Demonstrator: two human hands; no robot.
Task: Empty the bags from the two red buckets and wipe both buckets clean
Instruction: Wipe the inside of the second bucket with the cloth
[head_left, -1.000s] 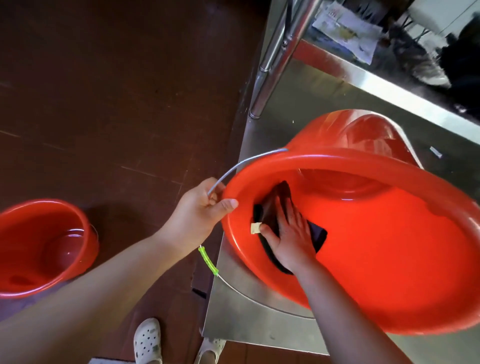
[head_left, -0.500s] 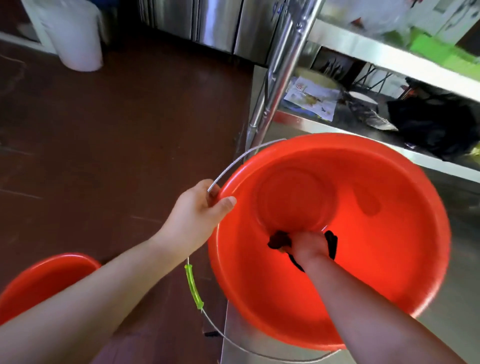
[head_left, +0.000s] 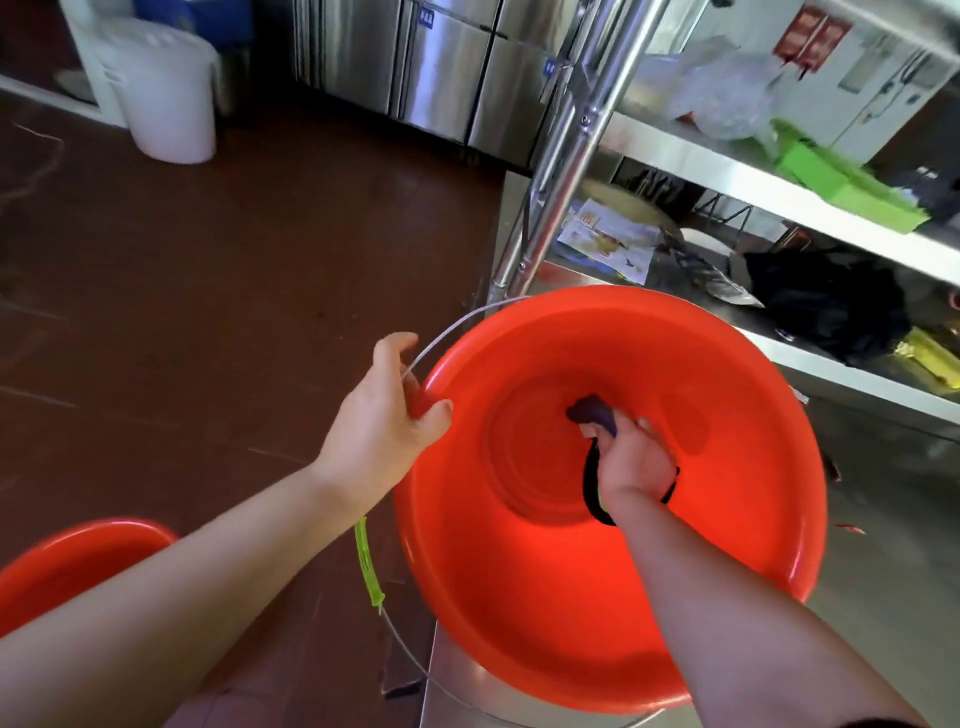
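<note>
Her left hand (head_left: 387, 415) curls over the red bucket (head_left: 545, 597) rim — thumb inside; the right hand (head_left: 631, 467) clutches a dark cloth (head_left: 592, 410) deep inside, fingers closed round it.

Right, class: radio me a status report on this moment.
Left hand grips bucket rim. Right hand holds dark cloth inside. Nothing in the way.

1. No text could be read anywhere.
2. Small blue labels (head_left: 426, 18) on the steel cabinet doors, far beyond the left hand (head_left: 387, 415), were blurred.
3. A red sign (head_left: 811, 37) on the wall, far beyond the right hand (head_left: 631, 462), was illegible.
</note>
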